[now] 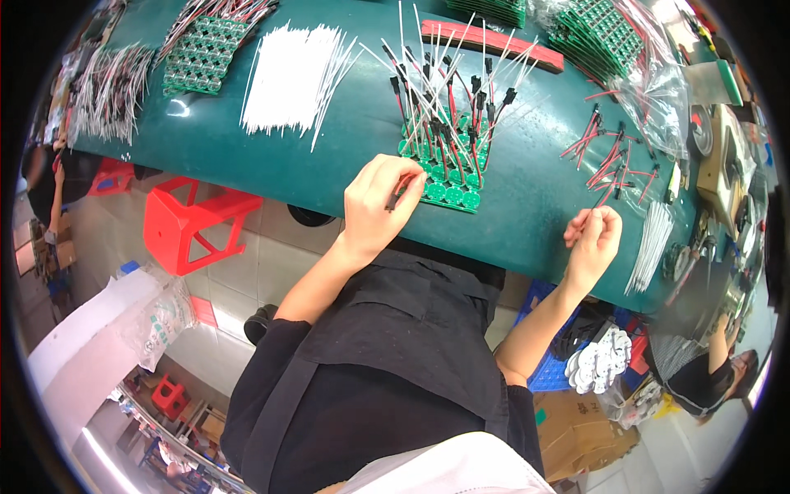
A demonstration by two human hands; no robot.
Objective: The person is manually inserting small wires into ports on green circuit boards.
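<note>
My left hand (pixel 380 206) is closed in a pinch at the left edge of a green circuit board panel (pixel 453 196). A small dark piece shows between its fingers, too hidden to name. Many red-and-black wire leads with black connectors (pixel 479 103) stand up from the panel, mixed with thin white strips. To the right, my right hand (pixel 594 235) is pinched, its fingertips at the end of a red-and-black wire lead (pixel 605 196). That lead lies at the near side of a loose group of similar leads (pixel 613 156) on the green table (pixel 527 189).
A pile of white strips (pixel 288 78) and a wired bundle (pixel 111 95) lie left. Stacked green panels (pixel 597 37) and clear plastic bags (pixel 658 107) are at back right. A red bar (pixel 494 45) lies behind. More strips (pixel 650 247) lie right; a red stool (pixel 193 226) stands left.
</note>
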